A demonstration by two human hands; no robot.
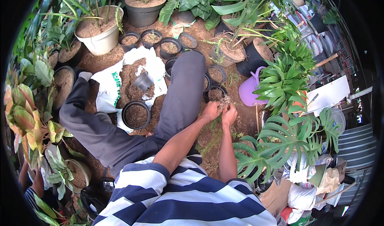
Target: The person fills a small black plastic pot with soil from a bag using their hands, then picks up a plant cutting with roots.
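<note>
My left hand (211, 110) and my right hand (229, 115) are close together at the right of my bent knee. Between their closed fingertips is a pale, tangled root clump (225, 101). Just beyond it stands a small black pot (216, 93) filled with brown soil. Thin green fern fronds (209, 145) lie on the ground near my forearms. To my left, a white sack (107, 91) is spread out with loose soil on it. A small grey pot (143, 81) lies tipped on that soil, and a larger black pot (136, 115) of soil stands by the sack's near edge.
Several small soil-filled pots (169, 47) stand ahead of my knee. A purple bucket (251, 89) is at the right, beside leafy plants (286, 66). Large monstera leaves (280, 142) reach in near my right arm. A white planter (100, 36) stands far left. Another person's hand (37, 182) shows at lower left.
</note>
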